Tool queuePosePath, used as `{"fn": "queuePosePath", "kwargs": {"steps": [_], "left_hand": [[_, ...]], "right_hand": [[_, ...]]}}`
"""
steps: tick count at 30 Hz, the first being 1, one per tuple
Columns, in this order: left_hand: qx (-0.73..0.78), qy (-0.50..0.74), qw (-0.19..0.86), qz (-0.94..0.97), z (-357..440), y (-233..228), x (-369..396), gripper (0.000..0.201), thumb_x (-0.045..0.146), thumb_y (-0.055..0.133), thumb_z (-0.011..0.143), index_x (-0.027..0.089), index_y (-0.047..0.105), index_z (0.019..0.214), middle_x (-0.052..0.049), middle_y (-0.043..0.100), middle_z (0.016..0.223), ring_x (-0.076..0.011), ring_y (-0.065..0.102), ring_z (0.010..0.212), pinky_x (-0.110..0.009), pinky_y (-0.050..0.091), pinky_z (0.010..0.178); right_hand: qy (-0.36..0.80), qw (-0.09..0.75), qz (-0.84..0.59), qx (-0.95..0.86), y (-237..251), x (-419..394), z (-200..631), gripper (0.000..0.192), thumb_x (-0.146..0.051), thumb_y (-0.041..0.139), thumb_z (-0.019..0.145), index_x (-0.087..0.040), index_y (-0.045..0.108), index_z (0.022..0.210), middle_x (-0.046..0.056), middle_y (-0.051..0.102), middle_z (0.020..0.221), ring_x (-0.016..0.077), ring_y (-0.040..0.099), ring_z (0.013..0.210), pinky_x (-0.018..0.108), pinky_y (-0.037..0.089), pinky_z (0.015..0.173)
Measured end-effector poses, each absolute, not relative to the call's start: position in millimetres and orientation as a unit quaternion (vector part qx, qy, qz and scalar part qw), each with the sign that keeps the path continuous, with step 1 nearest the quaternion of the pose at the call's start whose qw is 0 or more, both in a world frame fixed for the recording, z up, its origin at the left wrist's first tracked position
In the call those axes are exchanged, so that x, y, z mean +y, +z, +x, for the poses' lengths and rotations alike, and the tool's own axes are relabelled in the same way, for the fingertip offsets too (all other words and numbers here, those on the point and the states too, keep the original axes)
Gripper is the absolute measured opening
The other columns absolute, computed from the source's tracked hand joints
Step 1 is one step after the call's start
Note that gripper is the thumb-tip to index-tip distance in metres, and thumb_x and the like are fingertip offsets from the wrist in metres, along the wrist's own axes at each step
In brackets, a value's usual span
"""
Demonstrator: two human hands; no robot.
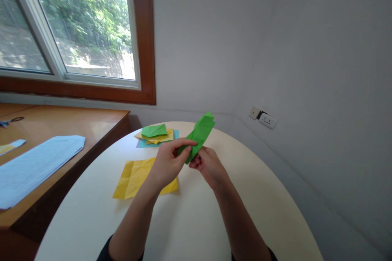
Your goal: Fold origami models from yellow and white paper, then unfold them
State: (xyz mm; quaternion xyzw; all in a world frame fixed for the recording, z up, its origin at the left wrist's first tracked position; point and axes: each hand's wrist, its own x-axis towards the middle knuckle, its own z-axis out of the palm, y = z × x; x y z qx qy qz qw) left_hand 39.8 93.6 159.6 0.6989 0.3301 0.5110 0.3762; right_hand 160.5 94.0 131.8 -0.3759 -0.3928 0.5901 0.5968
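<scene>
Both hands are together on the green paper, which I see raised above the table and tilted, its upper end leaning away to the right. My left hand pinches it near its lower end, thumb and fingers on the side facing me; my right hand grips the lower right edge, though some of its fingers are hidden, so I cannot tell how far they reach behind. To work this well, I'd let one hand anchor the layers while the other aligns the edges, pressing lightly, since thin paper could slip or take a stray crease. Held in the air it has no backing, so a firm crease would probably come out sharper against the tabletop. The yellow sheet, itself creased, lies partly under my left forearm, where a dropped wrist could drag it. Just beyond the left hand sits a small pile: a green fold over yellow pieces and a blue sheet. Papers rest on the brown desk to the left, well apart from the work.
</scene>
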Motion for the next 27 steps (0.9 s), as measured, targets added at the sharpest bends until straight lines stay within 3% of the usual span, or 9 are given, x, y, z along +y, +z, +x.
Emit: {"fn": "queuePosePath", "kwargs": {"steps": [9,17,21,24,27], "left_hand": [[0.294,0.518,0.369,0.713,33.1,155.1,99.1,0.03,0.004,0.039,0.062,0.016,0.062,0.076,-0.002,0.062,0.08,-0.0116,0.055,0.067,-0.022,0.042,0.058],[0.298,0.511,0.303,0.747,35.5,156.3,97.5,0.038,0.001,0.034,0.06,0.017,0.064,0.078,-0.006,0.06,0.107,-0.0194,0.053,0.103,-0.035,0.042,0.09],[0.279,0.511,0.293,0.759,38.9,156.5,93.2,0.05,0.0,0.036,0.062,0.021,0.062,0.1,-0.005,0.054,0.116,-0.0183,0.05,0.105,-0.035,0.04,0.094],[0.277,0.532,0.333,0.728,41.6,153.9,91.7,0.066,0.004,0.046,0.067,0.028,0.04,0.127,-0.006,0.049,0.123,-0.0144,0.052,0.093,-0.032,0.044,0.087],[0.297,0.534,0.364,0.703,43.4,150.9,93.9,0.075,0.01,0.057,0.066,0.03,0.03,0.133,-0.008,0.048,0.121,-0.0122,0.051,0.084,-0.031,0.047,0.081]], "right_hand": [[0.618,0.558,-0.368,-0.413,135.6,90.2,163.1,0.026,-0.038,0.068,0.058,-0.015,0.06,0.068,-0.001,0.057,0.058,0.0106,0.053,0.052,0.027,0.044,0.053],[0.609,0.579,-0.371,-0.396,137.0,90.2,160.7,0.026,-0.036,0.069,0.057,-0.016,0.06,0.071,0.0,0.06,0.062,0.0116,0.057,0.055,0.026,0.046,0.054],[0.606,0.575,-0.368,-0.408,136.0,92.1,160.8,0.025,-0.037,0.067,0.061,-0.017,0.061,0.075,0.001,0.063,0.067,0.013,0.058,0.059,0.026,0.047,0.054],[0.604,0.58,-0.366,-0.406,133.8,93.9,159.2,0.023,-0.034,0.066,0.062,-0.019,0.063,0.078,0.003,0.066,0.078,0.0132,0.059,0.064,0.024,0.046,0.055],[0.608,0.587,-0.358,-0.396,130.9,95.5,157.6,0.02,-0.03,0.066,0.061,-0.02,0.064,0.079,0.002,0.066,0.08,0.0118,0.057,0.065,0.022,0.045,0.055]]}}
